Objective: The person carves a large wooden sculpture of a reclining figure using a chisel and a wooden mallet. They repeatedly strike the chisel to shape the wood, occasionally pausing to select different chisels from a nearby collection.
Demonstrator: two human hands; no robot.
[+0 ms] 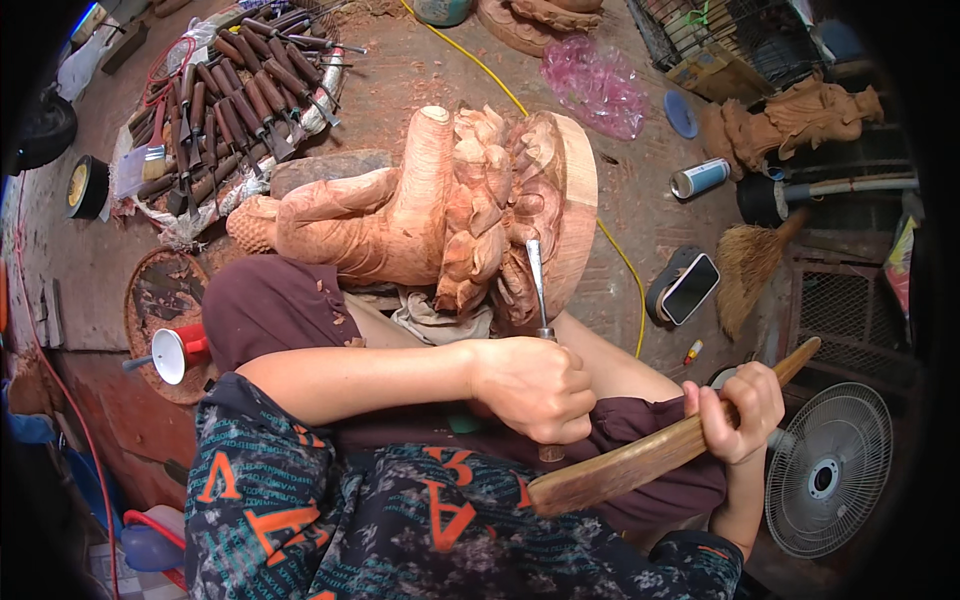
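A reddish wooden statue (pixel 370 230) lies on its side across the floor before me, its knobbly head to the left. Carved petals and a pale flat-bottomed base (pixel 575 210) form its right end. My left hand (pixel 535 390) is closed round the handle of a chisel (pixel 537 285), whose metal blade points away from me. The blade's tip overlaps the carved base; whether it bites into the wood I cannot tell. In my right hand (pixel 740 410) is a long wooden club (pixel 620 470), gripped near its narrow end. Its wide end is close to the chisel's butt.
Several chisels (pixel 240 100) lie heaped at the far left beside a brush (pixel 155 155). A red-and-white mug (pixel 170 357) stands left of my knee. Rightward are a phone (pixel 690 290), a can (pixel 700 178), a straw broom (pixel 750 270) and a fan (pixel 830 470). A yellow cord (pixel 480 62) crosses the floor.
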